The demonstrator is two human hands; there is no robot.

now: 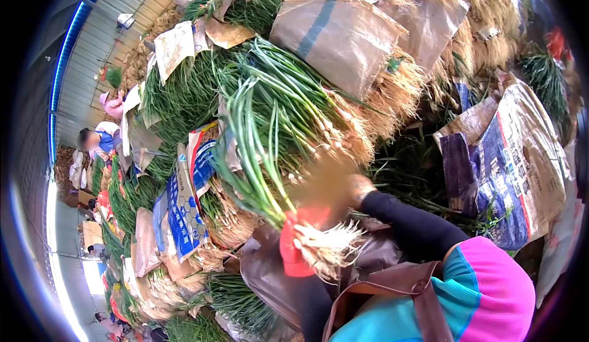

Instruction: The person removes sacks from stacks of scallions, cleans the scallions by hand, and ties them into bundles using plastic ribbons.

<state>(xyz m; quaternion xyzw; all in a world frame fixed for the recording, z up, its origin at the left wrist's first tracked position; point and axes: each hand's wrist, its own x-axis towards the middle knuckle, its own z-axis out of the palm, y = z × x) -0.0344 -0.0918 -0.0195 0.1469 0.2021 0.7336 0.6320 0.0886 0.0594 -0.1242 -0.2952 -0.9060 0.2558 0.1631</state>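
In the head view my left hand (293, 255), in a red glove, is closed around the white stems of a bunch of spring onions (261, 182). Long green leaves reach up and left from the grip, while pale stringy roots stick out to the lower right. My right hand (316, 217) is close beside the stem bases, with red glove showing; a blurred patch hides most of it, so its fingers cannot be made out. Just beyond lies a heap of more spring onions (294, 106), roots pointing right.
A beige woven sack (340, 38) covers onions at the top. Blue printed sacks (184, 210) lie left, and a blue-and-white sack (512, 164) right. Under my hands is a brown sheet or apron (267, 262). Other people (101, 139) are at the far left.
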